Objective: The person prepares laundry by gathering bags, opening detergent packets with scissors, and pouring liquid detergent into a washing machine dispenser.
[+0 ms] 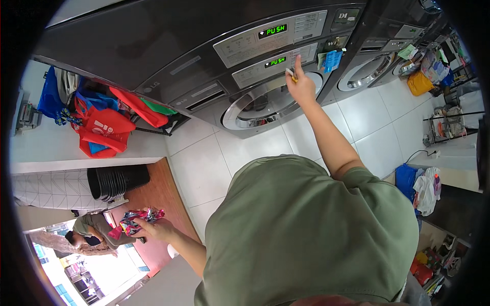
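Observation:
My right hand (301, 85) reaches up to the lower control panel (252, 72) of an LG laundry machine, its index finger extended at the panel's buttons. A small yellow and white object (293, 75) is held in that hand by the other fingers. Both green displays, on the lower panel and on the upper control panel (241, 48), are lit. Below the panels is the round glass door (264, 105). Out to the left, my left hand (153, 228) grips a crumpled bundle of shiny red and patterned packets (134, 222).
Red bags (103, 132) hang at the left near stacked black baskets (109, 183). A person (95, 231) sits by the bright doorway. More front-loading machines (367, 72) line the right, with a yellow bag (420, 83) beyond. White clothes (427, 191) lie at the right.

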A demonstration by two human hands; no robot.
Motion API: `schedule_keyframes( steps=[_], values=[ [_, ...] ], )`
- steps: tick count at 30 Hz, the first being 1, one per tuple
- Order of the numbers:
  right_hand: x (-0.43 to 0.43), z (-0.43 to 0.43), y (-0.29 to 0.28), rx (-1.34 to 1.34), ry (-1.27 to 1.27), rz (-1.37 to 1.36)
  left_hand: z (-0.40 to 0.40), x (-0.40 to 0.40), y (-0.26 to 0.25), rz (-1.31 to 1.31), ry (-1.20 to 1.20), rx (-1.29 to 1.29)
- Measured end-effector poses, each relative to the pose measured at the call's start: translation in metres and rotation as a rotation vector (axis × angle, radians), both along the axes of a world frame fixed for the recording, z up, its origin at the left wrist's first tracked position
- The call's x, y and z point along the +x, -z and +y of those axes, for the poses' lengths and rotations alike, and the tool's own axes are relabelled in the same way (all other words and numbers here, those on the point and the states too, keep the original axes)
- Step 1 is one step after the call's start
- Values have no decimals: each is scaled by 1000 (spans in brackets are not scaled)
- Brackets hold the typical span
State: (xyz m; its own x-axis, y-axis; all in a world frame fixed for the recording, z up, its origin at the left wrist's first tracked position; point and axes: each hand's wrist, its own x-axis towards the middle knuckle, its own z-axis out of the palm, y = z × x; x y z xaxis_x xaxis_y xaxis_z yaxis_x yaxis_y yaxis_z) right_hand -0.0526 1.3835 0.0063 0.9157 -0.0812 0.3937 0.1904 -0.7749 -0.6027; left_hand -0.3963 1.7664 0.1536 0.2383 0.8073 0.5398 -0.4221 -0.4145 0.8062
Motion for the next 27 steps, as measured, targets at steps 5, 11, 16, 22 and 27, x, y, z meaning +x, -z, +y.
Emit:
schedule_keyframes(
  steps=[5, 11, 16, 22, 27],
  values=[
    [2, 2, -10, -161, 13, -24, -15, 12, -7, -13, -53, -14],
    [10, 1, -9, -162, 20, -71, -18, 7, -3, 15, -50, -23],
    [-3, -7, -2, -114, -24, 17, -28, 11, -10, -12, -120, 25],
    [-6, -3, 40, -30, -88, 142, -17, -5, -16, 119, -139, 95],
    [1, 8, 51, 0, -41, 162, 5, -38, -11, 126, -250, 73]
  ],
)
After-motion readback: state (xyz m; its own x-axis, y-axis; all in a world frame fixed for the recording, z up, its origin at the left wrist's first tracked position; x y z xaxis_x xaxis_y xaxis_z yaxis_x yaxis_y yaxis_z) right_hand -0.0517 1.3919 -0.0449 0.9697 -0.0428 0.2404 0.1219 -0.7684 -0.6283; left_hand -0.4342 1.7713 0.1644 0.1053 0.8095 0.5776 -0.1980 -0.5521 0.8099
